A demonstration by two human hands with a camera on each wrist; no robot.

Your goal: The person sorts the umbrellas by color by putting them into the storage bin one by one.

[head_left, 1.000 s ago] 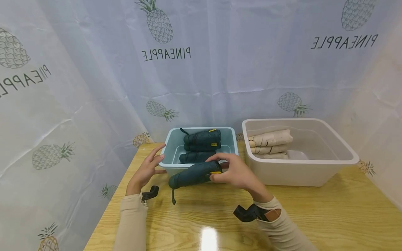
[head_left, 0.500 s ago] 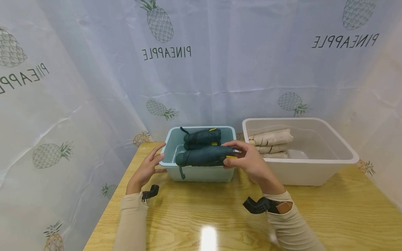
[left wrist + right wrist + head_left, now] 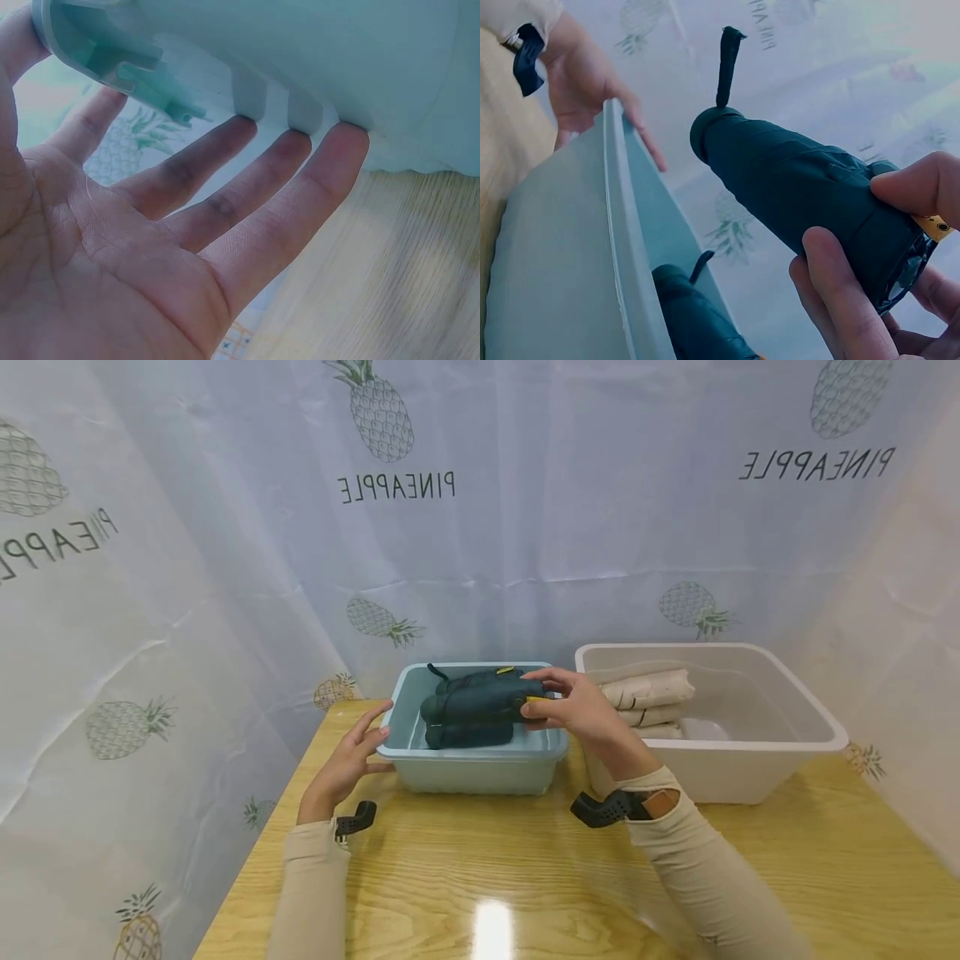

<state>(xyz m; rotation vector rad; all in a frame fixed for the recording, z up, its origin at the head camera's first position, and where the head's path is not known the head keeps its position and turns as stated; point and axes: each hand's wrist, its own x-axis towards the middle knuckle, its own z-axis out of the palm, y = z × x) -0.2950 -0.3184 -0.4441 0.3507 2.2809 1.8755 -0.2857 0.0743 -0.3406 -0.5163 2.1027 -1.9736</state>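
Note:
A dark green folded umbrella (image 3: 480,703) hangs over the light blue bin (image 3: 476,777), level and lengthwise. My right hand (image 3: 583,714) grips its yellow-tagged end between thumb and fingers. In the right wrist view, a wrist loop sticks out from the far end of the held umbrella (image 3: 795,187). Inside the bin lie more dark green umbrellas, one in front (image 3: 471,735) and others behind (image 3: 480,677), partly covered by the held one. At the bin's left end, my left hand (image 3: 345,772) touches the wall with spread, nearly straight fingers (image 3: 277,202).
To the right stands a larger white bin (image 3: 690,772) with several beige folded umbrellas (image 3: 648,689) at its left side. Both bins rest on a wooden table (image 3: 420,868), close to a pineapple-print curtain (image 3: 510,535) at the back and sides.
My right hand has lifted the umbrella from in front of the blue bin, over its front rim, and back above the other umbrellas. My left hand has stayed at the bin's left end.

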